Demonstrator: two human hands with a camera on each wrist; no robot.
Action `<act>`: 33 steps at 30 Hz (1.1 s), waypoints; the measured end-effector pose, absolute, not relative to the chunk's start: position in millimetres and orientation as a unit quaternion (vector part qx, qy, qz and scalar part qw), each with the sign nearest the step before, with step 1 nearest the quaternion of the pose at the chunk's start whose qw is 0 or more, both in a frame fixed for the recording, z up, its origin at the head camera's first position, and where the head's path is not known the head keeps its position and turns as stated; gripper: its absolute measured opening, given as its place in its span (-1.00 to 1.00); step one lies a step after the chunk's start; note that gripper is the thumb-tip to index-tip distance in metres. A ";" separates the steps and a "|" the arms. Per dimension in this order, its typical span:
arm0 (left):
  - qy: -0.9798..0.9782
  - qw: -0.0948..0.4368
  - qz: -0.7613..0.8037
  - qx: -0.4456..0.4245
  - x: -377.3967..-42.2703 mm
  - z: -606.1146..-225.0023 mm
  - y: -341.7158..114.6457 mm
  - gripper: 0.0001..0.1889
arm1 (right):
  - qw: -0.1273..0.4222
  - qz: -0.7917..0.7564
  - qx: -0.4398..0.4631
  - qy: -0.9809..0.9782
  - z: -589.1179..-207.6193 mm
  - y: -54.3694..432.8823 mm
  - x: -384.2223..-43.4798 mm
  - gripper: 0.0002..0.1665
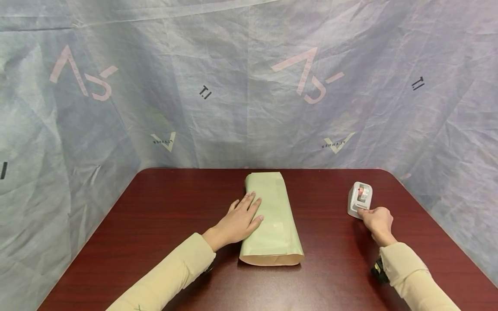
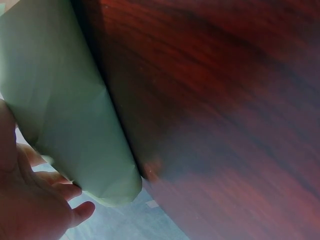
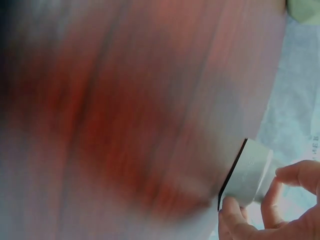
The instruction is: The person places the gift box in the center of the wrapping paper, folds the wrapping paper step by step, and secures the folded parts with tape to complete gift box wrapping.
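— Hanging across the back and sides there's grey-blue fabric (image 1: 225,43), and in front of it a dark red-brown surface (image 1: 175,198). So where's the paper?

— Middle of it. The pale green paper tube (image 1: 275,216) is kinda flattened, long axis running away from the person, open end facing them.

— Which hand's nearer?

— Left hand (image 1: 238,222), easily, it's touching: fingers spread, resting over the tube's left edge, so most of the tube lies to their right. Right hand (image 1: 378,220) is well apart, off to the right.

— And that one's got what?

— Tape dispenser (image 1: 353,203), whitish. Fingers and thumb are pinching its near end, so the body points away past them. Honestly can't tell if there's a strip of tape in the pinch. The tape roll (image 1: 364,194) sits toward the far end.

— Any writing?

— PLANNER lettering (image 1: 337,144) on the fabric, mirrored, plus tilted "I.T" letters (image 1: 205,92). Marks on the dispenser's side in the right wrist view are too faint to read.
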State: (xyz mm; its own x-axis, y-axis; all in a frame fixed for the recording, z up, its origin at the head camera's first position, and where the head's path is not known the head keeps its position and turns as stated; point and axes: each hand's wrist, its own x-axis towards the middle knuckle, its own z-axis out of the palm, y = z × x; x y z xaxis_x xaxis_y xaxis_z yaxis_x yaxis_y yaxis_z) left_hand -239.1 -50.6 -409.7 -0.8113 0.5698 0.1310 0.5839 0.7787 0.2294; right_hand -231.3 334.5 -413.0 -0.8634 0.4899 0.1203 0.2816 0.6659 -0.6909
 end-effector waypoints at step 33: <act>-0.942 0.029 -0.128 -0.308 -237.6 -407.7 -50.3 -0.38 | 0.171 0.255 -0.048 -0.950 -372.3 314.1 -235.7 -0.78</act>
State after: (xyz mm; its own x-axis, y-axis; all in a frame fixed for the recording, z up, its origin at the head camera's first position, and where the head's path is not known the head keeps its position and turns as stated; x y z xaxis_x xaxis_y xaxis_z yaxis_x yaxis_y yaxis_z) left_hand -237.6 -50.3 -407.7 -0.8086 0.5732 0.1328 0.5879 0.7775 0.2233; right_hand -235.7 314.1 -372.3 -0.9368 0.1793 0.3005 0.0046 0.8650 -0.5017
